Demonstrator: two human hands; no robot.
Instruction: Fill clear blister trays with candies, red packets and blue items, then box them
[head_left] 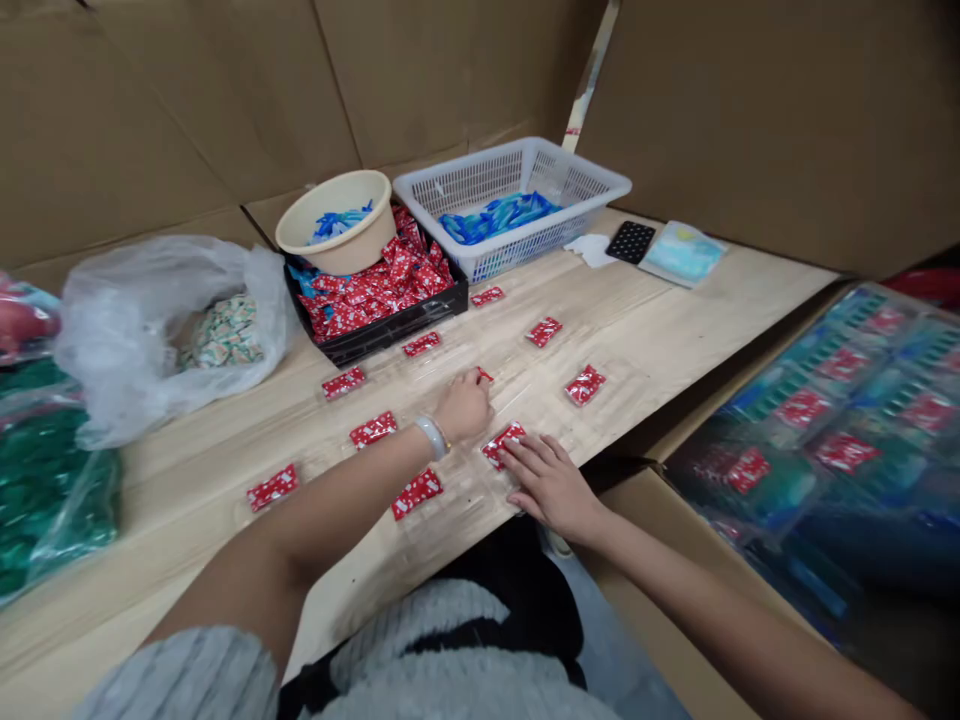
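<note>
My left hand [465, 406], with a bracelet at its wrist, is over the middle of the table. Its fingers are curled over a small red packet [484, 375], and most of that packet is hidden beneath them. My right hand [549, 482] lies with outstretched fingers touching another red-and-white packet [501, 446] near the table's front edge. Around both hands, more packets sit in clear plastic trays, among them one packet [585, 384] to the right, one [373, 430] to the left and one [417, 493] beneath my left forearm.
Behind stand a black box [390, 325] heaped with red packets, a cream tub [352, 262] on it, and a white basket [517, 245] of blue packets. A plastic bag [97, 330] of small packets is at left. At right, an open carton [667, 505] holds packed clear trays [802, 408].
</note>
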